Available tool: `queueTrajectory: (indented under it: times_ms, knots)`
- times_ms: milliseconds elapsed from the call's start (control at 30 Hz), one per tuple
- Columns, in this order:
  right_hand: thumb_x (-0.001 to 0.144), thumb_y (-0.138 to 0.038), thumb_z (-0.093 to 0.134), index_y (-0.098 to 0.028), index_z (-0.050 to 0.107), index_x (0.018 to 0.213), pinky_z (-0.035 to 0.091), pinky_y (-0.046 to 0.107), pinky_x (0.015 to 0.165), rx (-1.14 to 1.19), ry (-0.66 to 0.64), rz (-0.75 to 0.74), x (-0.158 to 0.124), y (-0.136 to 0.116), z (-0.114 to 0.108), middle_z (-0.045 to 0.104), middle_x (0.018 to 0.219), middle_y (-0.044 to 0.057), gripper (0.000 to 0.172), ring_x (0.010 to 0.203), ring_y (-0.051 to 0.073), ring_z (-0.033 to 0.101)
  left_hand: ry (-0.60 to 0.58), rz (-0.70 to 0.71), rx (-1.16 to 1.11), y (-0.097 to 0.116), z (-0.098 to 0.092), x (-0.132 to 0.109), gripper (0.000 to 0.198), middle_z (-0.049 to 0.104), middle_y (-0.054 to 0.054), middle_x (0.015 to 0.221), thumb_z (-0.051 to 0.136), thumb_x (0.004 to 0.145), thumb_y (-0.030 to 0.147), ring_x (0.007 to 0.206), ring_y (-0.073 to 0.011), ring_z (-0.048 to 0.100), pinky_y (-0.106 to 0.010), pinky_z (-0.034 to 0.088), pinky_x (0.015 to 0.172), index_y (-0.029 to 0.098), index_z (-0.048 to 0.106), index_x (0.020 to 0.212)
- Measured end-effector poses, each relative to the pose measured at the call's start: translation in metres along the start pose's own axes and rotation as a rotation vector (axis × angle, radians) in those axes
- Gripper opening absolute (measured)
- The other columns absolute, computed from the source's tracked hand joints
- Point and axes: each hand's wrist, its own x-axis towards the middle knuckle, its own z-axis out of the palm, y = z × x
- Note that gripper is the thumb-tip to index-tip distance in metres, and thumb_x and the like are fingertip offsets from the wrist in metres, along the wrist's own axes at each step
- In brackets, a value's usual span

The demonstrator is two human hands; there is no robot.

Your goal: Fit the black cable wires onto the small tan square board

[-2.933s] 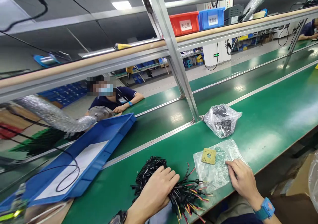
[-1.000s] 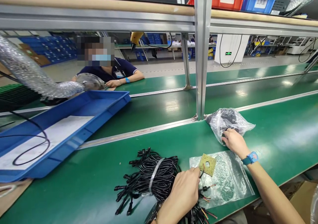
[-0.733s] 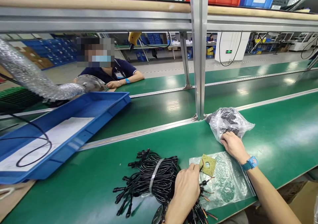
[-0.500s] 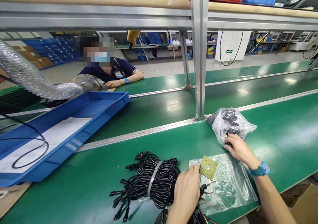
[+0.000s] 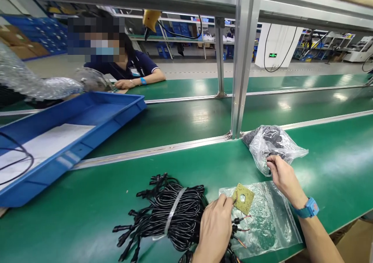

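Observation:
My left hand [image 5: 215, 226] lies on a tied bundle of black cables [image 5: 171, 214] on the green bench. Its thumb and forefinger pinch a thin cable end right beside a yellow square board with a hole [image 5: 243, 198]. That board rests on a flat clear bag [image 5: 268, 224] holding green pieces. My right hand [image 5: 281, 173], with a blue wristband, is at the mouth of a crumpled clear bag of black parts [image 5: 274, 140]. Its fingertips are closed on a small black part there.
A blue tray [image 5: 87, 115] with a white sheet and a black cable loop sits tilted at the left. An aluminium post [image 5: 243, 60] stands behind the crumpled bag. A silver flexible duct [image 5: 35, 86] hangs at far left. A co-worker [image 5: 128, 66] leans on the far belt.
My right hand left the flat bag and reached up to the crumpled bag. My left hand slid from the bundle's middle to the cable ends by the yellow board. The view tilted down.

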Motion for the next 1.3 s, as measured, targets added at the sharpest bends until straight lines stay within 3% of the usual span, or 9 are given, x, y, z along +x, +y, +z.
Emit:
queueTrajectory:
  times_ms: [67, 233, 367, 500, 700, 900, 1100, 1167, 1300]
  knots:
    - [0.106, -0.024, 0.048, -0.021, 0.056, 0.115, 0.051, 0.038, 0.081, 0.104, -0.073, -0.118, -0.002, -0.016, 0.006, 0.066, 0.102, 0.009, 0.013, 0.091, 0.024, 0.063, -0.025, -0.022, 0.023, 0.002, -0.003, 0.001, 0.025, 0.066, 0.0, 0.09, 0.054, 0.093, 0.004, 0.072, -0.0177, 0.065, -0.032, 0.043, 0.067, 0.024, 0.07, 0.092]
    - [0.105, -0.021, 0.051, -0.021, 0.059, 0.118, 0.051, 0.035, 0.079, 0.307, -0.423, -0.35, -0.008, -0.049, 0.026, 0.066, 0.101, 0.008, 0.016, 0.093, 0.023, 0.059, -0.076, -0.057, 0.058, 0.004, -0.006, 0.003, 0.023, 0.067, 0.0, 0.088, 0.057, 0.094, 0.005, 0.074, -0.019, 0.068, -0.033, 0.045, 0.068, 0.024, 0.07, 0.088]
    - [0.105, -0.02, 0.048, -0.021, 0.06, 0.11, 0.049, 0.034, 0.079, 0.331, -0.544, -0.382, -0.011, -0.054, 0.031, 0.066, 0.096, 0.006, 0.012, 0.091, 0.022, 0.057, -0.094, -0.08, 0.039, 0.005, -0.006, 0.003, 0.021, 0.068, 0.0, 0.085, 0.057, 0.094, 0.004, 0.076, -0.0201, 0.069, -0.032, 0.046, 0.069, 0.022, 0.067, 0.087]
    - [0.105, -0.024, 0.046, -0.02, 0.059, 0.108, 0.048, 0.038, 0.088, 0.281, -0.608, -0.423, -0.014, -0.054, 0.032, 0.064, 0.106, 0.009, 0.014, 0.099, 0.023, 0.058, -0.124, -0.13, -0.044, 0.007, -0.011, 0.004, 0.018, 0.069, 0.001, 0.084, 0.055, 0.096, 0.004, 0.078, -0.0199, 0.07, -0.031, 0.047, 0.07, 0.02, 0.062, 0.093]
    - [0.105, -0.026, 0.043, -0.017, 0.061, 0.107, 0.045, 0.047, 0.098, 0.111, -0.614, -0.513, -0.016, -0.061, 0.034, 0.065, 0.113, 0.014, 0.02, 0.112, 0.028, 0.055, -0.22, -0.141, -0.023, 0.008, -0.018, 0.006, 0.024, 0.069, -0.003, 0.095, 0.046, 0.096, 0.001, 0.087, -0.0222, 0.07, -0.033, 0.048, 0.075, 0.02, 0.061, 0.099]
    - [0.107, -0.028, 0.04, -0.02, 0.061, 0.1, 0.047, 0.041, 0.098, 0.243, -0.561, -0.44, -0.012, -0.056, 0.03, 0.064, 0.119, 0.011, 0.024, 0.108, 0.024, 0.059, -0.262, -0.108, 0.027, 0.006, -0.016, 0.006, 0.028, 0.066, -0.006, 0.094, 0.044, 0.091, -0.004, 0.088, -0.0237, 0.068, -0.034, 0.046, 0.076, 0.018, 0.061, 0.094]
    - [0.11, -0.032, 0.032, -0.02, 0.058, 0.091, 0.046, 0.034, 0.076, 0.135, -0.35, -0.186, -0.009, -0.04, 0.029, 0.063, 0.085, 0.006, 0.035, 0.081, 0.021, 0.06, -0.211, -0.126, -0.02, 0.005, -0.011, 0.003, 0.029, 0.067, -0.004, 0.092, 0.044, 0.089, -0.004, 0.084, -0.0229, 0.066, -0.034, 0.042, 0.075, 0.019, 0.061, 0.091]
    - [0.11, -0.034, 0.032, -0.021, 0.055, 0.085, 0.041, 0.032, 0.068, 0.038, -0.355, -0.138, -0.01, -0.039, 0.03, 0.058, 0.074, 0.003, 0.037, 0.07, 0.02, 0.056, -0.204, -0.13, -0.035, 0.005, -0.01, 0.002, 0.029, 0.067, -0.004, 0.092, 0.044, 0.089, -0.004, 0.084, -0.0226, 0.066, -0.034, 0.042, 0.075, 0.019, 0.061, 0.09]
    - [0.111, -0.035, 0.029, -0.022, 0.051, 0.083, 0.037, 0.032, 0.065, -0.024, -0.418, -0.212, -0.014, -0.046, 0.035, 0.055, 0.071, 0.001, 0.038, 0.067, 0.019, 0.053, -0.211, -0.148, -0.018, 0.005, -0.01, 0.002, 0.03, 0.067, -0.005, 0.09, 0.043, 0.089, -0.005, 0.083, -0.0216, 0.067, -0.033, 0.041, 0.074, 0.018, 0.062, 0.089]
